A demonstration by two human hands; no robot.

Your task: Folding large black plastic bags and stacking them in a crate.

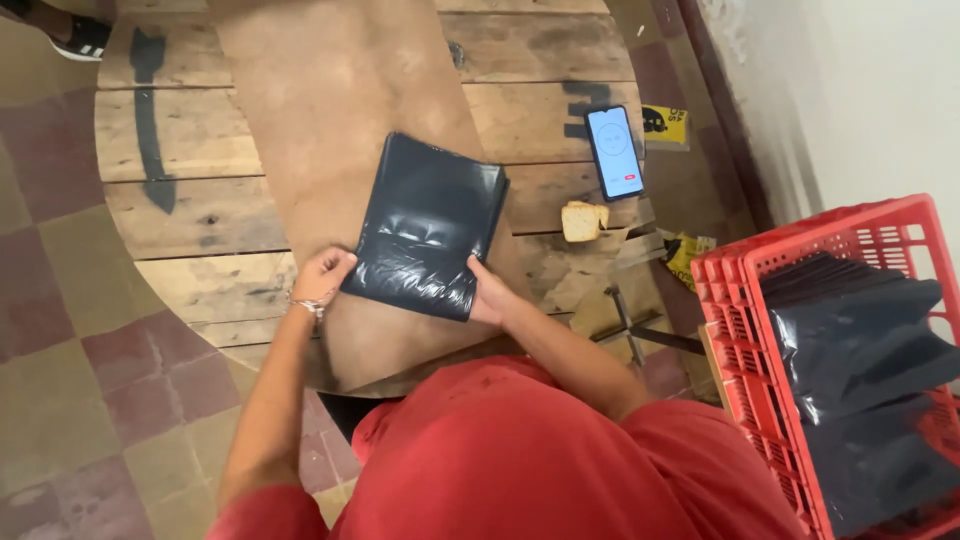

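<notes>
Black bag stack (425, 228), near edge between both hands' fingers (335, 265)

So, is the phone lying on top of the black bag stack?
No, the phone lies on the bare wooden table, apart from the black bag stack.

Hidden and cut off — what the view withholds

The right hand (490, 295) has its fingers tucked under the black plastic pack (425, 225); the red crate (800, 330) runs off the right edge, the phone (614, 152) screen is too small to read — a shoe (82, 38) is clipped top left.
</notes>
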